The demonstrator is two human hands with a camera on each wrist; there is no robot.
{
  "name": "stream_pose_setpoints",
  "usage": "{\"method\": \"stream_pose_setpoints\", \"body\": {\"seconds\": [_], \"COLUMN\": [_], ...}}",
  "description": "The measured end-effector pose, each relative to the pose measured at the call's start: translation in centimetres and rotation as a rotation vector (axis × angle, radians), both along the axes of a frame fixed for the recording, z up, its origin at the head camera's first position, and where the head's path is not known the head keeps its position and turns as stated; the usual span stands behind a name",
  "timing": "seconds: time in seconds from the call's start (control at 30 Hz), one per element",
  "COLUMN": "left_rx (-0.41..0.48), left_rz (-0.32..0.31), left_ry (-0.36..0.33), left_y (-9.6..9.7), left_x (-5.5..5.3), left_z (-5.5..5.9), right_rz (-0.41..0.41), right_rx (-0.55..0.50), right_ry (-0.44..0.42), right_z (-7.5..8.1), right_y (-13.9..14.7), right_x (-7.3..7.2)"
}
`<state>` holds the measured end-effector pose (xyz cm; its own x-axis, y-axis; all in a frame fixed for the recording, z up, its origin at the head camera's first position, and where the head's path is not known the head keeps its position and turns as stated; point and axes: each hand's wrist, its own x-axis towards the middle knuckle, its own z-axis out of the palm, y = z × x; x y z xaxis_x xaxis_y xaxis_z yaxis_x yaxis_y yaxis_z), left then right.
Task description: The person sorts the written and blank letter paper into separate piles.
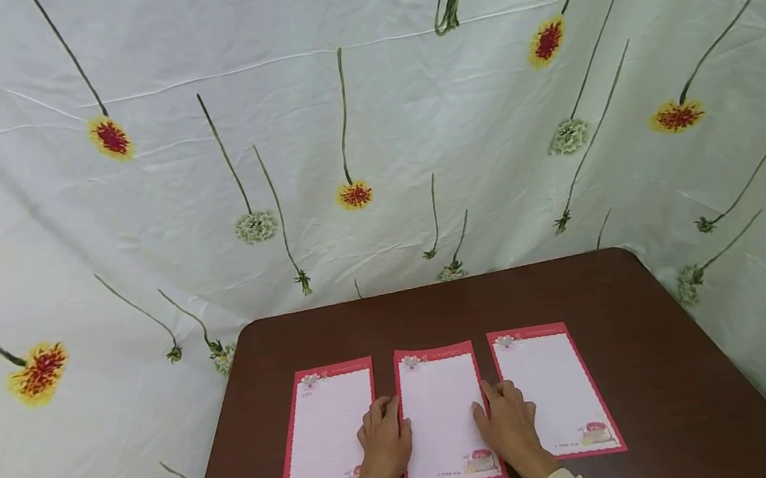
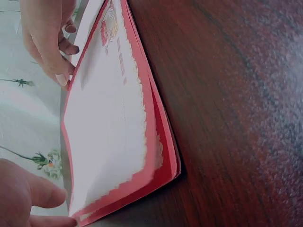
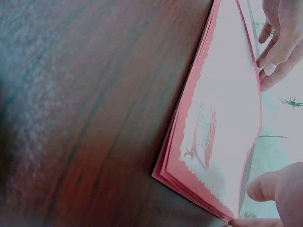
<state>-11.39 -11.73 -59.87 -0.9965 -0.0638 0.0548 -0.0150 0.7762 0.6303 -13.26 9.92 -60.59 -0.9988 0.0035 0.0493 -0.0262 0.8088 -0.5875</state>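
Note:
A stack of white lined letter sheets with red borders [image 1: 445,423] lies on the table between my two hands. My left hand [image 1: 385,442] touches the stack's left edge, thumb and fingers a little apart. At its right edge, my right hand [image 1: 510,427] rests its fingers along the side, thumb close to the border. In the left wrist view several layered red edges show at the stack's corner [image 2: 161,165], and the top sheet bows slightly. The right wrist view shows the thumb [image 3: 265,187] of my right hand apart from the paper's face.
A similar red-bordered sheet [image 1: 328,437] lies to the left, partly under my left hand and wrist. Another one [image 1: 555,389] lies to the right. The brown table [image 1: 435,312] has rounded far corners, and a white flower-printed cloth [image 1: 369,129] hangs behind it.

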Motion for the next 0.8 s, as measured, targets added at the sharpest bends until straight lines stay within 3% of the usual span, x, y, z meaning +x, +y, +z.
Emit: {"method": "stream_pose_setpoints", "body": {"seconds": [0.17, 0.23, 0.47, 0.8], "left_rx": [-0.046, -0.04, 0.039, 0.048], "left_rz": [0.013, 0.012, -0.008, -0.094], "left_ry": [0.149, 0.175, 0.153, 0.173], "left_y": [0.2, 0.3, 1.1, 4.6], "left_x": [-0.1, -0.2, -0.8, -2.6], "left_z": [-0.3, -0.2, 0.7, 2.0], "right_rz": [-0.011, -0.005, -0.01, -0.04], "right_rx": [-0.028, -0.046, -0.104, -0.093], "right_ry": [0.027, 0.041, 0.089, 0.165], "right_z": [0.1, 0.3, 1.1, 2.4], "right_y": [0.3, 0.4, 1.4, 5.1], "right_x": [-0.2, -0.2, -0.6, -1.7]}}
